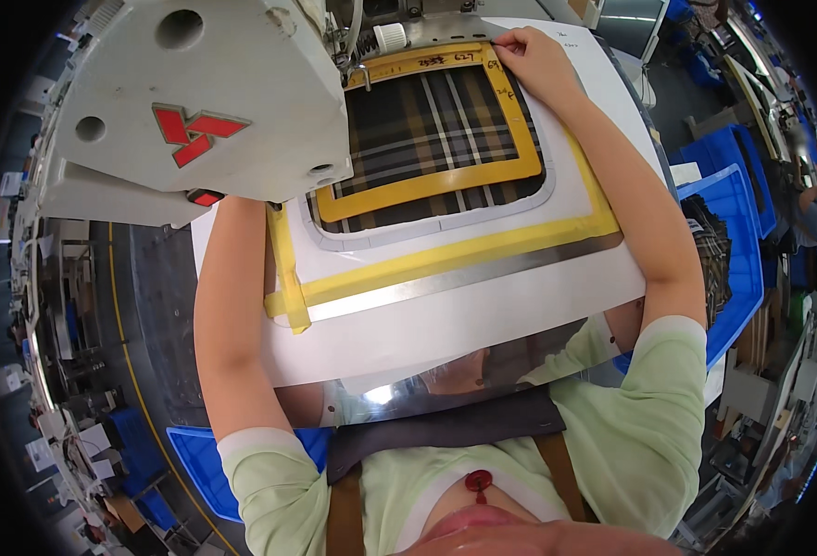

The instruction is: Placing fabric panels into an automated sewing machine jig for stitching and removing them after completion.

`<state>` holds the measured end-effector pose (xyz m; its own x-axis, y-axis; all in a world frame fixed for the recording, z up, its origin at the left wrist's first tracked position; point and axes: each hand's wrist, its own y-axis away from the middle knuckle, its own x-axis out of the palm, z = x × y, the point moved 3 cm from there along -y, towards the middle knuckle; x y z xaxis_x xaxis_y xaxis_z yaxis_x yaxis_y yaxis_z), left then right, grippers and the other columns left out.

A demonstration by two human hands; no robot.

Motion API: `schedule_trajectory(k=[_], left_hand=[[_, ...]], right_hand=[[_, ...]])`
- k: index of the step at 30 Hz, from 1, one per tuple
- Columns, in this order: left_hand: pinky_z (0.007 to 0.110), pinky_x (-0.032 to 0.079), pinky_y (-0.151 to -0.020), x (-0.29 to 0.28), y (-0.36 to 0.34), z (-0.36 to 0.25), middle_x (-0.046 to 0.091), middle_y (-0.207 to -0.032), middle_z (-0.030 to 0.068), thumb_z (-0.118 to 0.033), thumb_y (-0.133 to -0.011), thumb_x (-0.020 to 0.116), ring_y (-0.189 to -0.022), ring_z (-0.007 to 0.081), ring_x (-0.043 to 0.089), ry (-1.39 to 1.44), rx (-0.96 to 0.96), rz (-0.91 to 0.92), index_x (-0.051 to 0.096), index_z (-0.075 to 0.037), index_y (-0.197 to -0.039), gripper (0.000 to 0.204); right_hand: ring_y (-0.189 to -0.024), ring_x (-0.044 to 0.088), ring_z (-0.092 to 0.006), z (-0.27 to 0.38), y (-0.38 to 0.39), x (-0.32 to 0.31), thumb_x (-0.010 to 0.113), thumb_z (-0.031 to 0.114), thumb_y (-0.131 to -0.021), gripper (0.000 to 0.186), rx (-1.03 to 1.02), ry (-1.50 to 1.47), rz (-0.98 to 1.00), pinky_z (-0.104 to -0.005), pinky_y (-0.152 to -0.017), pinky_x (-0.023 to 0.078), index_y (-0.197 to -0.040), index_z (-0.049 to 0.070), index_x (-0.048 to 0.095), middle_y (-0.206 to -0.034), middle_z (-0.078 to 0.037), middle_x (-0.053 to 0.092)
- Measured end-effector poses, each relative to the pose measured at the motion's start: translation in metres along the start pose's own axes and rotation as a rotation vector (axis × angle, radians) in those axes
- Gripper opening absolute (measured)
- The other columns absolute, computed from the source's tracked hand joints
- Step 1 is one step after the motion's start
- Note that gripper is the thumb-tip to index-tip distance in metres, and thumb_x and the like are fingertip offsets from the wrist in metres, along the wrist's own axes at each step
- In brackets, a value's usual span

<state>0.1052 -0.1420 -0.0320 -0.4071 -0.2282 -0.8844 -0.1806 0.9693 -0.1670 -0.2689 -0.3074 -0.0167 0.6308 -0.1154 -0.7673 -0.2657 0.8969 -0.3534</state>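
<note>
so, the plaid cloth (432,120) sits under the yellow frame (436,186), upper middle of the picture. cloth looks soft and floppy, frame probably light and stiff, so its corners seem the best hold. the right hand (536,63) is loosely curled, fingertips at the upper right corner; can't tell if they pinch. left hand is hidden behind the machine head (242,83), no telling its state.

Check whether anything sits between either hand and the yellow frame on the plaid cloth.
Nothing visible on the right: the right hand has its fingertips at the far right corner of the yellow frame. Left side can't be told: the machine head hides the left hand.
</note>
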Motion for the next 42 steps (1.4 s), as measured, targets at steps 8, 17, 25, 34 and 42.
schedule_trajectory(k=[8,17,25,34,42], left_hand=[[0.034,0.045,-0.088,0.004,0.002,0.005,0.062,-0.11,0.0119,-0.01,-0.083,0.062,-0.102,0.0253,0.057,-0.073,0.019,0.011,0.057,-0.001,-0.116,0.034],[0.038,0.046,-0.086,-0.029,0.077,-0.041,0.065,-0.101,0.0135,-0.007,-0.082,0.059,-0.097,0.0351,0.059,0.261,0.132,-0.232,0.061,-0.002,-0.104,0.023],[0.04,0.044,-0.092,-0.04,0.141,-0.129,0.059,-0.119,0.0094,-0.018,-0.078,0.069,-0.109,0.029,0.056,-0.073,0.571,0.076,0.059,-0.008,-0.109,0.035],[0.04,0.043,-0.093,-0.033,0.148,-0.125,0.057,-0.119,0.0087,-0.025,-0.076,0.071,-0.111,0.0286,0.055,-0.087,0.519,0.046,0.058,-0.007,-0.11,0.041],[0.04,0.041,-0.094,-0.034,0.151,-0.127,0.057,-0.122,0.0077,-0.021,-0.075,0.069,-0.11,0.0281,0.055,-0.061,0.535,0.064,0.059,-0.009,-0.111,0.04]], right_hand=[[-0.082,0.06,-0.0131,0.001,0.003,-0.009,0.061,0.023,-0.087,0.028,-0.007,-0.032,-0.009,-0.0261,-0.078,0.048,-0.11,0.007,0.064,-0.09,-0.003,0.064],[-0.086,0.061,-0.0222,0.023,0.105,-0.071,0.06,0.017,-0.087,0.018,-0.063,-0.308,-0.111,-0.0296,-0.077,0.048,-0.098,0.003,0.063,-0.09,-0.009,0.064],[-0.106,0.06,-0.0272,0.095,0.183,-0.075,0.066,0.009,-0.077,0.027,-0.652,0.074,0.175,-0.0402,-0.091,0.046,-0.104,0.005,0.061,-0.114,-0.01,0.063],[-0.107,0.059,-0.0275,0.096,0.185,-0.077,0.07,0.014,-0.076,0.035,-0.605,0.164,0.23,-0.0397,-0.092,0.045,-0.109,0.006,0.059,-0.116,-0.01,0.062],[-0.109,0.057,-0.0277,0.098,0.186,-0.078,0.069,0.013,-0.075,0.036,-0.634,0.189,0.239,-0.0394,-0.092,0.046,-0.109,0.004,0.059,-0.119,-0.011,0.06]])
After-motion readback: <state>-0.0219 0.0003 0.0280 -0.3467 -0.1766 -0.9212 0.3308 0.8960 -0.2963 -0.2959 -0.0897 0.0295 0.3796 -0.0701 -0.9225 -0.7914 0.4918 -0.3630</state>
